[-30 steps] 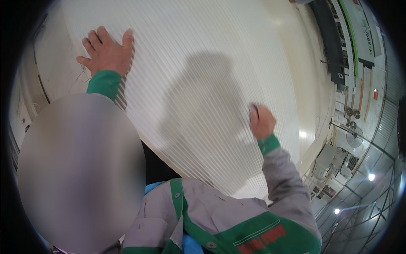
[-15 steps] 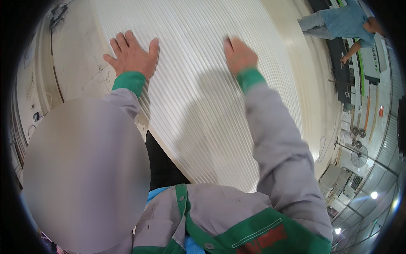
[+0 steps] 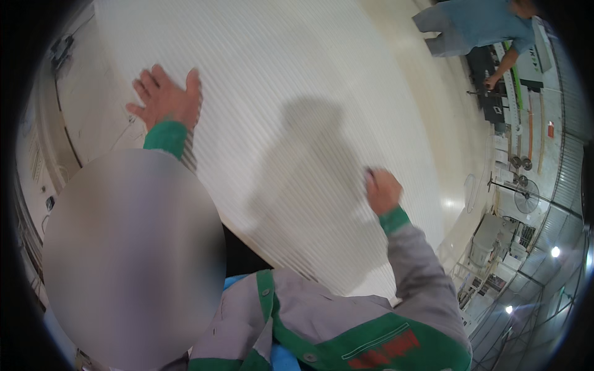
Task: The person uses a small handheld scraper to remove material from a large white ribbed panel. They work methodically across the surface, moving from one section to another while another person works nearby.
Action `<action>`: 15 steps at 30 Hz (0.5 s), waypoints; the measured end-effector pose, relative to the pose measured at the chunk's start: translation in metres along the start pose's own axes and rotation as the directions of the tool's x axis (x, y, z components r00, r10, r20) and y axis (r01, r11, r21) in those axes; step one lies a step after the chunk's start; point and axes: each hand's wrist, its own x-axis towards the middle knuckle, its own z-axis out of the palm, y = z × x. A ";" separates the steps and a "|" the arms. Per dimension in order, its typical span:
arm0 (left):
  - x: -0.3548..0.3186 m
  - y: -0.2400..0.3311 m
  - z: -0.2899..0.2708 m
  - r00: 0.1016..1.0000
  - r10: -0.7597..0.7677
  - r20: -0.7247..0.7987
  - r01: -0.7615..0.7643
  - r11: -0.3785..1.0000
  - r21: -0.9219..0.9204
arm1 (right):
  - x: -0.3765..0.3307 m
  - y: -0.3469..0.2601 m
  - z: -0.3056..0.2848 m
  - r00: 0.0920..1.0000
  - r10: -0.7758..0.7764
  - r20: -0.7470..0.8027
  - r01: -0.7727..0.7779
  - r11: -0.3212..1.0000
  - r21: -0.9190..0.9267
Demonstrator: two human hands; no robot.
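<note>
Running off the upper frame edge, the ribbed white sheet [image 3: 247, 80] fills the centre; blur masks the left forearm, lower left. Left hand [image 3: 166, 104], upper left: fingers spread wide, palm down at the sheet's left edge. Right hand [image 3: 385, 191], right of centre: fingers curled; contents indiscernible. Open ribbing between.

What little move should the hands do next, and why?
Perhaps the right hand should glide a little forward over the white ridged sheet, while the left hand presses gently. The right hand is curled, with bare ridges ahead of it; the left is spread near the sheet's left edge, well placed to steady it.
</note>
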 end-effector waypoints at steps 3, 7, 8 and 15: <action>0.000 0.004 -0.006 0.999 -0.011 0.032 0.011 1.000 0.008 | 0.157 -0.072 0.025 0.979 -0.008 -0.206 0.028 0.995 0.094; -0.001 0.009 -0.019 0.995 -0.037 0.087 0.036 0.999 0.010 | 0.337 -0.167 0.024 0.990 -0.003 -0.140 0.027 0.985 0.172; -0.002 0.010 -0.021 0.995 -0.037 0.095 0.034 0.999 0.029 | 0.357 -0.178 0.021 0.989 -0.008 -0.148 0.039 0.978 0.206; -0.004 0.010 -0.026 0.997 -0.031 0.072 0.032 0.999 -0.007 | 0.275 -0.139 0.005 0.994 0.093 0.063 -0.103 0.979 0.177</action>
